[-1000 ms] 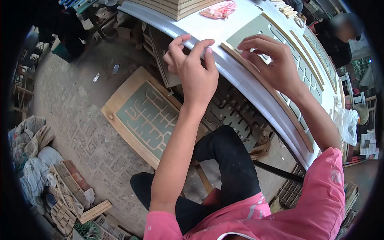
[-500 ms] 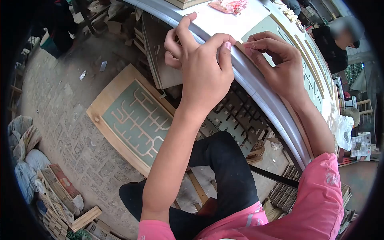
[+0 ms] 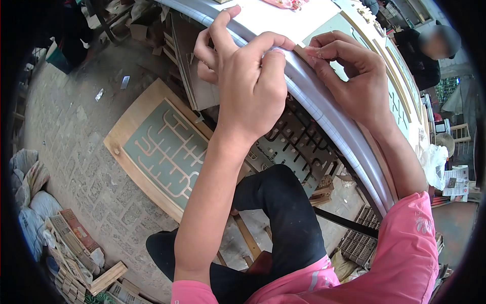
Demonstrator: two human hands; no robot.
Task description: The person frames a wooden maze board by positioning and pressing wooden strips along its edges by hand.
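Observation:
A wooden-framed board with a green grooved panel (image 3: 335,26) lies on the table, its brown wooden edge (image 3: 304,54) along the near side. My left hand (image 3: 253,83) is at the board's near corner, index fingertip touching the wood. Its thumb is apart from the index, and the other fingers are spread over the table's cloth-covered rim. My right hand (image 3: 357,76) is just to the right, thumb and fingertips pinched together against the same edge. Whatever may lie inside that pinch is hidden by the fingers.
A white checked cloth (image 3: 324,114) covers the table's rim. Another framed green board (image 3: 134,177) leans low at the left, and a dark panel (image 3: 298,142) is under the table. A person in a cap (image 3: 417,58) is across the table. Wooden pieces (image 3: 109,277) lie on the floor.
My left hand has shifted slightly left, and its thumb has drawn back from the index fingertip. My right hand stays pinched at the wooden edge. The view has moved a little.

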